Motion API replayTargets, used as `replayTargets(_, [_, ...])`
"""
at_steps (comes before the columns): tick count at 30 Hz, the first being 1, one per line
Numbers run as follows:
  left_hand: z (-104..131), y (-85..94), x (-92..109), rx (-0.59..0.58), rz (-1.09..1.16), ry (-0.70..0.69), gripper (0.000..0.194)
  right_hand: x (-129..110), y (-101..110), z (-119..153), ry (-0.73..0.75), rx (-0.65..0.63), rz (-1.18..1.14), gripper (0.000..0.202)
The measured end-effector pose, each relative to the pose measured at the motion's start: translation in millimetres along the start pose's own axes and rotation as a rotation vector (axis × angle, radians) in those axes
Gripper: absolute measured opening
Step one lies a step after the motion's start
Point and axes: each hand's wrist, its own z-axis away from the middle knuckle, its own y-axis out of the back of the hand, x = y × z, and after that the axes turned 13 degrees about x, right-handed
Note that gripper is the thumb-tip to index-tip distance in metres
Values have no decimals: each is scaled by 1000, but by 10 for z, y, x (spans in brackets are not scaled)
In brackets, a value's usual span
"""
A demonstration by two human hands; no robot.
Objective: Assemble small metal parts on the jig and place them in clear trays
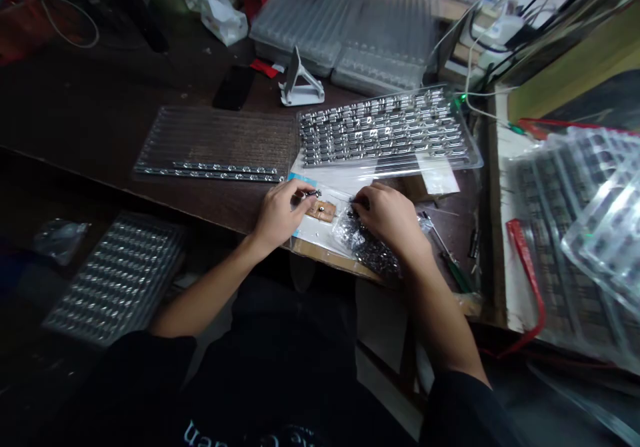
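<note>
My left hand (283,214) pinches a small dark metal part (313,194) between thumb and fingertips, just above a small wooden block (323,211) with a round metal piece on it. The block rests on a white sheet (320,235) near the table's front edge. My right hand (387,212) is closed at the left edge of a clear plastic bag (370,246) of tiny dark parts; what its fingertips hold, if anything, is hidden. Behind my hands lie a tray (385,130) filled with shiny metal parts and a clear tray (220,137) with parts along its front rows.
Stacked clear trays (345,24), a white stand (301,84) and a black phone (234,87) are at the back. A green-handled screwdriver (457,274) lies right of the bag. More trays (117,277) sit lower left, others (575,220) at the right.
</note>
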Motion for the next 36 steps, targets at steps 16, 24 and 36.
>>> replayTargets(16, [12,-216,48,-148,8,-49,7,98,60,-6,-140,116,-408,12])
replayTargets(24, [25,-234,43,-146,25,-29,8,96,17,-19,-63,206,-448,21])
replayTargets(36, [61,-242,32,-149,19,-43,9,-59,-79,-14,-28,212,-382,24])
